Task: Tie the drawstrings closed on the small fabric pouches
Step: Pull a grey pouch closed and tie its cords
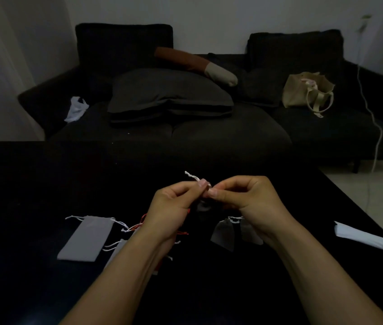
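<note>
My left hand [174,202] and my right hand [246,198] meet above the black table [33,179], fingertips together. Both pinch a white drawstring [192,177], whose free end sticks up to the left. A dark pouch [202,206] hangs below the fingers and is hard to make out. On the table lie a long grey pouch [86,238] at the left, two small grey pouches [223,234] under my right wrist, and more pouches with red and white strings [138,226] partly hidden by my left forearm.
A white folded sheet [368,236] lies near the table's right edge. Beyond the table stands a dark sofa [209,134] with cushions, a beige tote bag [307,92] and a white plastic bag [76,109]. A white cable [373,118] hangs at the right.
</note>
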